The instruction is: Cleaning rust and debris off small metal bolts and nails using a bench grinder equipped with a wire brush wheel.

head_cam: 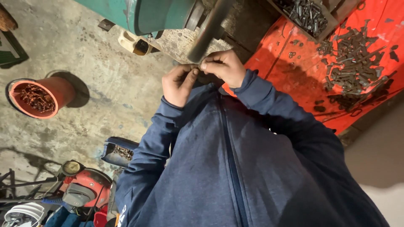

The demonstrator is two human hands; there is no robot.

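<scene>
both hands pinching small dark piece

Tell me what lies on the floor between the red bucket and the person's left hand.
Head view: only bare, stained concrete floor lies between the red bucket and the left hand.

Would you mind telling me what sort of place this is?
Probably a metal workshop: a green machine with a spinning grinding wheel, dark steel bolts heaped on a red metal surface, and an orange bucket of metal scraps on bare concrete.
</scene>
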